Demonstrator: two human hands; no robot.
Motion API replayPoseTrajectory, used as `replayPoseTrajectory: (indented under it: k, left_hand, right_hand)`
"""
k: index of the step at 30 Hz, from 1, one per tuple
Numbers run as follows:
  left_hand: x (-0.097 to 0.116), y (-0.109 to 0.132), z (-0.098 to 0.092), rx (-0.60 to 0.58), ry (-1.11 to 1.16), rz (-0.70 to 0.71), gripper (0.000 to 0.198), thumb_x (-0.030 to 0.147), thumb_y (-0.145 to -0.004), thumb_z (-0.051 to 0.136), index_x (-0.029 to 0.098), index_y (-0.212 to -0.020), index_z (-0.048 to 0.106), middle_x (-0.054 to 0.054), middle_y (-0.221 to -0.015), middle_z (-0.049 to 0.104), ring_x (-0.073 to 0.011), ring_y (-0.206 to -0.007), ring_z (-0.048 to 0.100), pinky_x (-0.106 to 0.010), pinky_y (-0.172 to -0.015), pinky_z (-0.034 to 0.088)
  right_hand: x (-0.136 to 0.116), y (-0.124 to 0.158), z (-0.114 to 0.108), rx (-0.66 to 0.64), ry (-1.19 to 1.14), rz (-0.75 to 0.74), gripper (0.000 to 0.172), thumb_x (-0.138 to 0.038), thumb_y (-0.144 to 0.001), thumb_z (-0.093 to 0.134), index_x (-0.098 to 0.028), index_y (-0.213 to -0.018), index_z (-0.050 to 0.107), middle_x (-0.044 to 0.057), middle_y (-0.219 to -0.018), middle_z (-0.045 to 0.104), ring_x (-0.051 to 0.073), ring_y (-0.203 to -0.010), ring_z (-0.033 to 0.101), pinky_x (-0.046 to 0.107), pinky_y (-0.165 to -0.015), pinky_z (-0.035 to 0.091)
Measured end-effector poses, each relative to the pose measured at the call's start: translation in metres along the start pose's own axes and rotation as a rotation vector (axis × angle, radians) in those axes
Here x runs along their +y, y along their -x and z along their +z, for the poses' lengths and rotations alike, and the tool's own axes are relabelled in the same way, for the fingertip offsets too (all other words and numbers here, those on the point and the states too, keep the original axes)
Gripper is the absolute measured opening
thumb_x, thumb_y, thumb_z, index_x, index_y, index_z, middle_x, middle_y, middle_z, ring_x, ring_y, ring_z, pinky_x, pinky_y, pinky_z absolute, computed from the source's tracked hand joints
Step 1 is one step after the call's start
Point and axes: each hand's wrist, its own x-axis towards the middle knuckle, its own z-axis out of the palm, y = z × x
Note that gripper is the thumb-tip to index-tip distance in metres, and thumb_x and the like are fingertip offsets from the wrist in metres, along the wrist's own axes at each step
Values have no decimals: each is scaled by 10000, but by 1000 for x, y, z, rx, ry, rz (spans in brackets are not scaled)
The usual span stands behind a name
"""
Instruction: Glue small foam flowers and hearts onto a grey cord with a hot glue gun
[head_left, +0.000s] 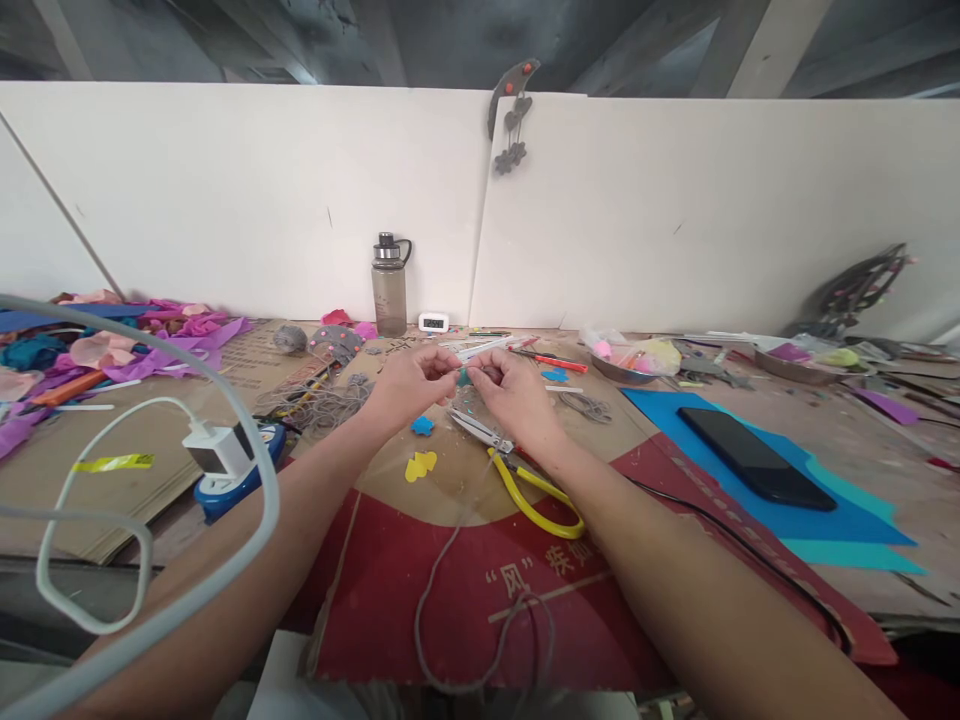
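My left hand (416,385) and my right hand (519,398) meet over the cardboard, fingertips pinched together almost touching. Between them shows a small teal piece (463,378), mostly covered by the fingers; its kind is too small to tell. A thin grey cord (426,610) loops at the front edge and runs up toward the hands; its upper end is hard to follow. Just below my right hand lie scissors with yellow handles (536,495), blades pointing up and left. A blue flower-shaped cutout (422,426) and yellow cutouts (420,465) rest below my left hand.
Behind stand a bottle (389,290) and a small digital clock (433,322). A phone (754,457) lies on blue sheets (675,410) at right. A white cable (255,440) arcs across the left foreground by a charger (221,452). Bowls (626,370) and felt scraps (180,345) lie around.
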Motion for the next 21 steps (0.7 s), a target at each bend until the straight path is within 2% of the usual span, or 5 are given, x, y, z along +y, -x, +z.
replayPoseTrajectory:
  k: [3, 6, 10, 14, 21]
  left_hand:
    - [2, 1, 1, -9, 4, -13, 139, 259, -715, 629, 152, -797, 660, -31, -663, 664, -146, -626, 652, -242, -555, 544]
    - [3, 1, 1, 8, -40, -26, 134, 265, -720, 616, 153, -771, 670, -27, -641, 664, -150, -605, 657, -229, -510, 532]
    - [3, 2, 2, 61, -140, -31, 135, 274, -724, 603, 171, -765, 681, -21, -630, 670, -154, -572, 660, -203, -436, 486]
    - [5, 3, 2, 128, -135, -48, 138, 283, -728, 603, 167, -755, 672, -25, -676, 679, -161, -584, 676, -192, -416, 479]
    - [4, 2, 1, 200, -1, -44, 124, 287, -749, 618, 164, -759, 634, -22, -727, 686, -179, -676, 706, -241, -559, 574]
  right_hand:
    - [-1, 0, 0, 14, 45, -16, 124, -257, -806, 521, -179, -755, 603, -33, -597, 495, 117, -569, 420, 250, -579, 323]
    - [-2, 1, -1, 22, 79, -45, 110, -244, -803, 527, -183, -752, 603, -33, -595, 489, 119, -566, 414, 253, -581, 318]
    - [-4, 3, 0, 30, 108, -58, 100, -238, -806, 527, -186, -768, 604, -39, -582, 455, 124, -562, 399, 259, -587, 315]
    - [-7, 5, 1, 27, 119, -73, 95, -238, -814, 520, -191, -818, 602, -43, -586, 444, 128, -566, 411, 259, -591, 319]
    - [-7, 7, 3, 11, 52, -83, 92, -254, -837, 498, -195, -807, 561, -25, -644, 508, 132, -598, 453, 259, -609, 348]
